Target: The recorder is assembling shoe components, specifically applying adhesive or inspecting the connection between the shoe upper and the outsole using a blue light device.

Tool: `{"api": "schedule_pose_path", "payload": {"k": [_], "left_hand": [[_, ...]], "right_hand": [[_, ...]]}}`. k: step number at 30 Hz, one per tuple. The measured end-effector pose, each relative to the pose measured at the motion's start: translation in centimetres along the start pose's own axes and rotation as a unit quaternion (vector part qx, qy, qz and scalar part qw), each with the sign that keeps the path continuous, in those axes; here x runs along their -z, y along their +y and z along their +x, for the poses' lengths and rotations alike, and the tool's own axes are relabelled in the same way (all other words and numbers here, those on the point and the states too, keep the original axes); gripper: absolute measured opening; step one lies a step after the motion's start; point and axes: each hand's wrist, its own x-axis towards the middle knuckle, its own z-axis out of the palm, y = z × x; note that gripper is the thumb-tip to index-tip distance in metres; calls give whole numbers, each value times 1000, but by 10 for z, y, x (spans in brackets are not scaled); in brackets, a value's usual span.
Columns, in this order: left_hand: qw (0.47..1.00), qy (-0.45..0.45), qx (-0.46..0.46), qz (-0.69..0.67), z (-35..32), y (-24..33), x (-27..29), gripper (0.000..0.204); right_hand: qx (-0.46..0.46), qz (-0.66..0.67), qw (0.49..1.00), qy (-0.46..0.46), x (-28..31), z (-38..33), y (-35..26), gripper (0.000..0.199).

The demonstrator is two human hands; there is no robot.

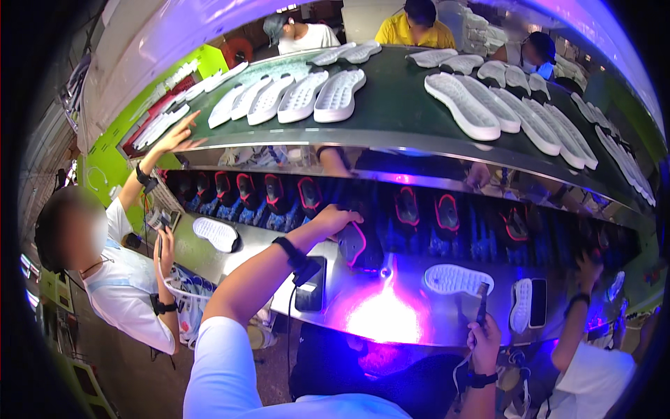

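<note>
My left hand (337,221) reaches forward over the bench, its fingers curled over the end of a dark shoe upper (352,246) with a red edge. The upper is tilted at the near side of the rack, left of the bright light. Low at the right, my right hand (484,341) is closed round a slim dark pen-shaped tool (482,305) with a pale cord or tube hanging from its lower end. The tool points up, its tip overlapping the right end of a white shoe sole (457,280) on the bench.
A row of dark red-edged uppers (273,192) stands behind the bench. Above runs a green conveyor (391,91) bearing white soles. A violet-white glare (385,315) covers the bench's middle. A phone (537,303) lies right. Co-workers work at left and right; others sit beyond the conveyor.
</note>
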Motion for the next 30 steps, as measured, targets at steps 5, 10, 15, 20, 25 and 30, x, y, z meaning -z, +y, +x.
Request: {"api": "schedule_pose_path", "payload": {"k": [5,10,15,20,25,30], "left_hand": [[975,53,18,214,127,13,11,51],[873,294,-249,300,209,-27,8,53],[836,316,-229,386,205,29,-24,47],[882,217,-187,375,165,69,-133,44],[899,188,-234,318,170,74,-127,45],[853,218,-295,372,209,41,-101,45]], "right_hand": [[35,-10,999,11,-8,9,5,28],[36,-38,999,-5,-9,15,15,26],[60,-17,998,5,-6,14,19,31],[74,-37,997,-3,2,20,31,36],[79,-61,995,19,5,15,13,36],[102,-73,992,-4,15,22,21,38]]}}
